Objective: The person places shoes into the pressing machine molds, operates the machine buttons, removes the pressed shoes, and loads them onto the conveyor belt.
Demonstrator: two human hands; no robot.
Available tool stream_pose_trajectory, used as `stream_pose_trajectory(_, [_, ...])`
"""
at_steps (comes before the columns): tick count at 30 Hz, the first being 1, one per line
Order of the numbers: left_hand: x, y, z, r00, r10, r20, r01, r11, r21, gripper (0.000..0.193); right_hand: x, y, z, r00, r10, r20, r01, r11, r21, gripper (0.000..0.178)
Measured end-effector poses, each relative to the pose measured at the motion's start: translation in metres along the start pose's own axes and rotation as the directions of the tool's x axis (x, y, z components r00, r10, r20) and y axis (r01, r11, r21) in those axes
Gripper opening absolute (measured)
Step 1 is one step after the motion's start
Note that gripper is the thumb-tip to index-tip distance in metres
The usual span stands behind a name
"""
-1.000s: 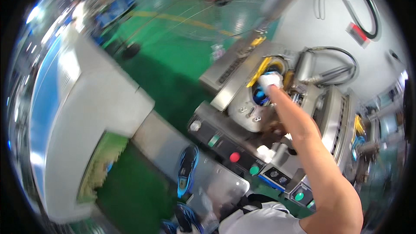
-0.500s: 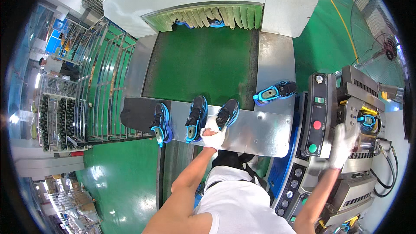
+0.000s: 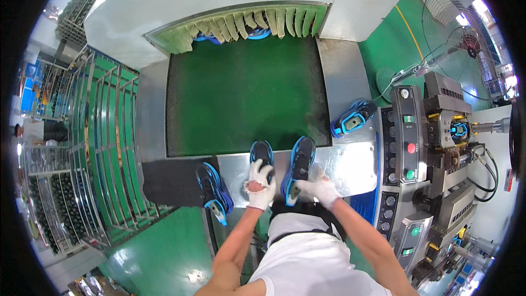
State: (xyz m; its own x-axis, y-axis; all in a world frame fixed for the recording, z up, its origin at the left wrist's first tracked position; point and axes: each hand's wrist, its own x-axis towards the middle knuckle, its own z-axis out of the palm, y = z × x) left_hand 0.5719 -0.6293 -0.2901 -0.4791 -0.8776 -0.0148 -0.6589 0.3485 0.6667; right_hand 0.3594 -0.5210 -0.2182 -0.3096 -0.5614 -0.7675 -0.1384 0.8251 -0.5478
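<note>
My left hand (image 3: pixel 259 187), in a white glove with a bare patch showing, is closed around the rear part of a black-and-blue sneaker (image 3: pixel 262 151). Its glove covers most of the heel. Beside it, my gloved right hand (image 3: pixel 319 188) has its thumb and fingers apart, with the fingertips at the heel side of a second sneaker (image 3: pixel 302 158). Both sneakers point away from me on the metal ledge (image 3: pixel 246 163). Another sneaker (image 3: pixel 215 191) stands to the left at the edge of a black mat (image 3: pixel 175 181). One more sneaker (image 3: pixel 353 119) rests at the right, turned sideways.
Beyond the ledge, a green conveyor belt (image 3: pixel 246 93) runs under a fringed curtain (image 3: pixel 241 24), with blue shoe parts showing beneath. A control panel (image 3: pixel 409 134) and pressing machine (image 3: pixel 452 126) stand on the right, near a fan (image 3: pixel 460 41). Metal racks (image 3: pixel 104 142) line the left.
My right hand has come from the machine at the right to the sneaker in front of me. My left hand has shifted from that sneaker to the one left of it. The view has turned.
</note>
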Motion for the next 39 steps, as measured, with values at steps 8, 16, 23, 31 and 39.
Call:
stream_pose_trajectory(8, [0.027,-0.034,-0.036,0.999,-0.034,-0.013,0.032,0.992,-0.124,0.026,0.075,-0.006,0.105,0.994,0.058,-0.095,-0.082,0.959,-0.271,0.084])
stream_pose_trajectory(16, [0.085,-0.074,-0.101,0.988,0.048,0.146,-0.021,0.983,-0.183,0.032,0.071,-0.095,0.088,0.909,-0.231,0.346,0.297,0.943,-0.151,0.113])
stream_pose_trajectory(23, [0.419,-0.172,-0.075,0.953,0.275,-0.124,-0.237,0.937,0.257,0.042,0.052,0.036,-0.013,0.991,0.106,-0.087,-0.093,0.985,0.145,0.074])
stream_pose_trajectory(31, [0.725,-0.192,-0.055,0.913,-0.327,0.242,0.011,0.614,0.790,0.052,-0.071,0.163,-0.026,0.496,0.820,-0.287,-0.647,0.569,0.508,0.069])
stream_pose_trajectory(39, [0.646,-0.294,-0.076,0.846,0.506,-0.166,-0.096,0.451,0.887,0.047,-0.076,0.176,0.010,0.712,0.702,-0.021,-0.699,0.711,0.077,0.051])
